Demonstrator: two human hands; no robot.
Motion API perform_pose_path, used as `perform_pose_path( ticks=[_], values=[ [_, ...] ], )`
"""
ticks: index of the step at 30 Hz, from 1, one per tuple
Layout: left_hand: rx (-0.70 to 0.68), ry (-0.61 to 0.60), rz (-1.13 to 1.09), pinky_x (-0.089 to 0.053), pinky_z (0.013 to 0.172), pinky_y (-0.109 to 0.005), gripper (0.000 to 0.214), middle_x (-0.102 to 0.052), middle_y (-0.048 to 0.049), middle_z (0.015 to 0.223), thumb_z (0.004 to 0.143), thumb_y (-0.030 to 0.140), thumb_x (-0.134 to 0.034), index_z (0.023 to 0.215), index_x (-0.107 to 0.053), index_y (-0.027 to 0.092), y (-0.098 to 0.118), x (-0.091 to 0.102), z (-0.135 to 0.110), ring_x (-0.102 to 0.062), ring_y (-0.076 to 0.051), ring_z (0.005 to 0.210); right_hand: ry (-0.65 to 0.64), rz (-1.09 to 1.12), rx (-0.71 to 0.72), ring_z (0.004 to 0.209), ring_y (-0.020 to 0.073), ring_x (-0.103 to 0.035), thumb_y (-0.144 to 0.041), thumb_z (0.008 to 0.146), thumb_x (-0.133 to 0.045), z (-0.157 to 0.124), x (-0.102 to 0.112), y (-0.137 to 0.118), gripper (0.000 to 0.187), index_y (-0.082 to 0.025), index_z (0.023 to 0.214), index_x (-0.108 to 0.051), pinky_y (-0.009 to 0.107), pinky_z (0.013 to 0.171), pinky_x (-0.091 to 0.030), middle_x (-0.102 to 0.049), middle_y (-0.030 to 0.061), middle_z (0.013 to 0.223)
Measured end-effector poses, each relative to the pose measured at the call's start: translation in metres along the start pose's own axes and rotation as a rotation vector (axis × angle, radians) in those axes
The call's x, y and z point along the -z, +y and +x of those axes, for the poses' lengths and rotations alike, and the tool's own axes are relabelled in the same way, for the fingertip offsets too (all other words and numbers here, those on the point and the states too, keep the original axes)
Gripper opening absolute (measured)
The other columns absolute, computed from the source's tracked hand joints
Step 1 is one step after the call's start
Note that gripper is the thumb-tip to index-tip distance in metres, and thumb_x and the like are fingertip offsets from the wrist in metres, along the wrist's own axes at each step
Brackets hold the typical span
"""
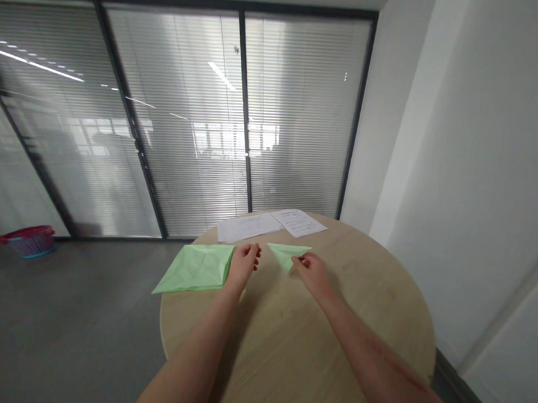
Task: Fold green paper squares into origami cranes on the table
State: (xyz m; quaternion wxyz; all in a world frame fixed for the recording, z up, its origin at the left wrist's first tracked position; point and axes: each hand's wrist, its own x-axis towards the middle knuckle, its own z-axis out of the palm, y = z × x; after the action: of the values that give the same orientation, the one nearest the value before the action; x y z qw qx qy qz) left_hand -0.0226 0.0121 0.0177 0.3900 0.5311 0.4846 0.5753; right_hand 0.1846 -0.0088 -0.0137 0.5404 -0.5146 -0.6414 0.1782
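Between the thumb and fingers of my right hand is the edge of a small light green paper folded into a triangle. Its long side faces away from me and its point faces toward me. My left hand is closed with the fingers curled, and I see nothing in it. Just left of that hand, and partly behind it, a larger creased green sheet of paper lies at the table's left edge, one corner sticking out past the edge. A gap separates my left hand from the triangle.
White sheets and a printed page lie at the far side of the round wooden table. A red and blue basket stands on the floor at left. Glass panels with blinds rise behind, and a white wall is at right.
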Motion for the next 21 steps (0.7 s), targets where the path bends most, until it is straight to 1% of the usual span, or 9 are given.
perform_pose_path(
  ticks=[3,5,6,8,10,12,15,18,21],
  values=[
    [0.235,-0.257,-0.164,-0.047,0.049,-0.024,0.051,-0.066,-0.0079,0.077,0.084,0.061,-0.053,0.082,-0.067,0.013,-0.001,-0.003,-0.002,-0.060,-0.014,0.058,0.084,-0.063,0.238,0.073,0.0170,-0.058,-0.026,0.087,-0.054,0.000,0.009,-0.001,0.019,-0.020,0.087,-0.073,0.027,0.068,-0.044,-0.063,0.0055,0.078],
    [0.360,-0.418,-0.314,-0.052,0.056,-0.027,0.054,-0.069,-0.0105,0.081,0.087,0.062,-0.049,0.090,-0.068,0.012,-0.004,-0.009,-0.004,-0.065,-0.017,0.066,0.058,-0.054,0.328,0.078,0.0170,-0.059,-0.019,0.088,-0.051,-0.001,0.011,-0.003,0.026,-0.023,0.098,-0.074,0.028,0.073,-0.046,-0.064,0.0055,0.083],
    [0.379,-0.458,-0.367,-0.054,0.059,-0.028,0.050,-0.069,-0.0106,0.082,0.088,0.059,-0.051,0.091,-0.068,0.012,-0.005,-0.011,-0.006,-0.066,-0.018,0.068,0.035,-0.048,0.349,0.080,0.0168,-0.060,-0.017,0.088,-0.050,-0.002,0.011,-0.003,0.029,-0.024,0.101,-0.074,0.028,0.074,-0.046,-0.065,0.0054,0.085],
    [0.340,-0.457,-0.418,-0.055,0.062,-0.027,0.035,-0.070,-0.0091,0.082,0.087,0.046,-0.061,0.092,-0.068,0.012,-0.009,-0.016,-0.007,-0.066,-0.017,0.069,-0.021,-0.034,0.367,0.084,0.0165,-0.060,-0.015,0.087,-0.050,-0.004,0.009,-0.005,0.031,-0.025,0.101,-0.075,0.028,0.076,-0.047,-0.065,0.0054,0.089],
    [0.295,-0.391,-0.433,-0.054,0.061,-0.025,0.023,-0.071,-0.0075,0.082,0.083,0.034,-0.067,0.090,-0.067,0.013,-0.012,-0.018,-0.008,-0.065,-0.015,0.068,-0.074,-0.014,0.374,0.087,0.0164,-0.061,-0.015,0.087,-0.050,-0.005,0.005,-0.005,0.030,-0.026,0.101,-0.075,0.028,0.078,-0.048,-0.066,0.0055,0.094],
    [0.292,-0.316,-0.433,-0.053,0.058,-0.024,0.018,-0.070,-0.0064,0.080,0.082,0.029,-0.069,0.088,-0.066,0.013,-0.013,-0.018,-0.008,-0.064,-0.014,0.065,-0.097,0.017,0.362,0.089,0.0168,-0.062,-0.017,0.087,-0.051,-0.006,0.002,-0.004,0.028,-0.025,0.100,-0.074,0.029,0.080,-0.048,-0.067,0.0059,0.096],
    [0.289,-0.233,-0.415,-0.053,0.056,-0.023,0.017,-0.070,-0.0052,0.078,0.078,0.029,-0.071,0.083,-0.065,0.014,-0.012,-0.016,-0.006,-0.063,-0.013,0.062,-0.040,0.146,0.197,0.085,0.0169,-0.063,-0.025,0.088,-0.052,-0.005,0.000,-0.005,0.023,-0.023,0.102,-0.070,0.028,0.073,-0.051,-0.067,0.0071,0.100],
    [0.250,-0.196,-0.376,-0.052,0.058,-0.024,0.024,-0.069,-0.0047,0.075,0.072,0.035,-0.076,0.080,-0.066,0.014,-0.010,-0.015,-0.005,-0.063,-0.014,0.062,0.007,0.377,-0.088,0.075,0.0160,-0.064,-0.039,0.088,-0.053,-0.004,-0.001,-0.008,0.037,-0.022,0.121,-0.057,0.027,0.061,-0.053,-0.066,0.0083,0.103],
    [0.191,-0.198,-0.314,-0.050,0.058,-0.023,0.029,-0.069,-0.0035,0.075,0.068,0.039,-0.077,0.081,-0.068,0.014,-0.010,-0.016,-0.007,-0.061,-0.013,0.061,-0.140,0.537,-0.247,0.079,0.0183,-0.066,-0.047,0.085,-0.057,-0.003,-0.003,-0.011,0.050,-0.022,0.128,-0.051,0.026,0.058,-0.055,-0.068,0.0093,0.103]
  ],
)
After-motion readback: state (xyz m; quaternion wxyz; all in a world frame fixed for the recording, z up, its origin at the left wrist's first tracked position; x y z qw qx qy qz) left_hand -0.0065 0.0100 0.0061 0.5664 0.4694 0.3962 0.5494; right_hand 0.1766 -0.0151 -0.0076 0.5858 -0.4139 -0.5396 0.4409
